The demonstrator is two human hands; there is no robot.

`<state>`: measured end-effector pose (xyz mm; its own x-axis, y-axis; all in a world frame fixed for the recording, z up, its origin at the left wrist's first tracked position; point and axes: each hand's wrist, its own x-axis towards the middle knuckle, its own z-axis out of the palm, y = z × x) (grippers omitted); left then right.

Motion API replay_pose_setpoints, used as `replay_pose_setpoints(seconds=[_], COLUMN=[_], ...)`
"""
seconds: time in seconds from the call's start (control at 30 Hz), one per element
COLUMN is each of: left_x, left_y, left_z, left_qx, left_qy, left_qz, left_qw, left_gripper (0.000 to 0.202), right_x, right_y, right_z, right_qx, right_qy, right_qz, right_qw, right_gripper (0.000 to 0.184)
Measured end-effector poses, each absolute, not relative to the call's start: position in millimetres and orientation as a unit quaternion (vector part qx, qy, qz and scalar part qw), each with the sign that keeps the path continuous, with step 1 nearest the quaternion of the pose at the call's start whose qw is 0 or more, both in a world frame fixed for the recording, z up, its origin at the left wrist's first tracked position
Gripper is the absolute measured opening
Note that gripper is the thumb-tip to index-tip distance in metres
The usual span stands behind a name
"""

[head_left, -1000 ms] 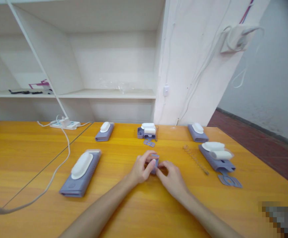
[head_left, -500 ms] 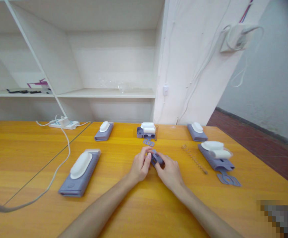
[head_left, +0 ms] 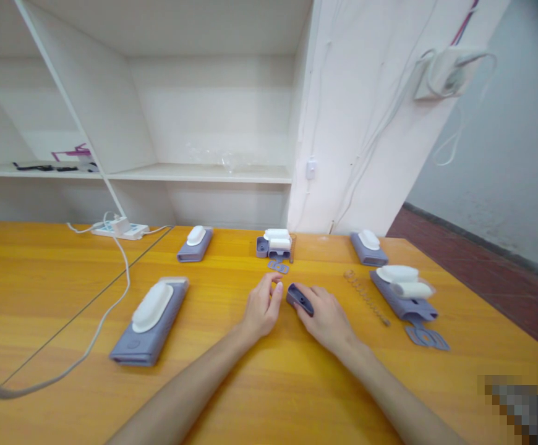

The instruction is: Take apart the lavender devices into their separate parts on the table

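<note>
A hollow piece (head_left: 299, 298) turned my way

I have the hollow piece in my right hand (head_left: 326, 315), fingers closed round its edge, on or just above the bench (head_left: 236, 398); its open side faces me, presumably so I can see inside; my left hand (head_left: 261, 308) is just beside it, half-open, with nothing visible in its hold, seemingly to leave space; the spring (head_left: 366, 298) lies to the right, near the purple case (head_left: 417, 308), probably so both are within reach.

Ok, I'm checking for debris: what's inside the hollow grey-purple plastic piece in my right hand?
Inside the hollow piece, a small dark spot shows, too small to identify. Whatever your right hand covers can't be seen.
</note>
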<state>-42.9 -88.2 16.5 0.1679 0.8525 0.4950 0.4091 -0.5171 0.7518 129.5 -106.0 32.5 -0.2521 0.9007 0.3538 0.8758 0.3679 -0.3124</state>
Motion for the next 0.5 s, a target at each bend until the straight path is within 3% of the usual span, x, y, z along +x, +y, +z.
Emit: replay_pose_setpoints(seconds=[0.23, 0.37, 0.5], left_x=[-43.3, -43.0, -43.0], left_y=[-90.4, -89.5, -89.3], left_z=[19.0, 18.5, 18.8], left_qx=[0.731, 0.731, 0.732], left_qy=[0.439, 0.445, 0.448], left_qz=[0.471, 0.467, 0.464], left_qw=[0.223, 0.220, 0.219], left_gripper=[0.026, 0.026, 0.027], right_x=[191.6, 266.9, 366.4], right_y=[-87.1, -76.1, -62.6], right_z=[107.0, 140.9, 126.1], right_qx=[-0.643, -0.761, -0.844], right_qy=[-0.647, -0.500, -0.398], right_qz=[-0.080, -0.148, -0.149], right_qw=[0.403, 0.385, 0.328], right_gripper=[0.052, 0.063, 0.065])
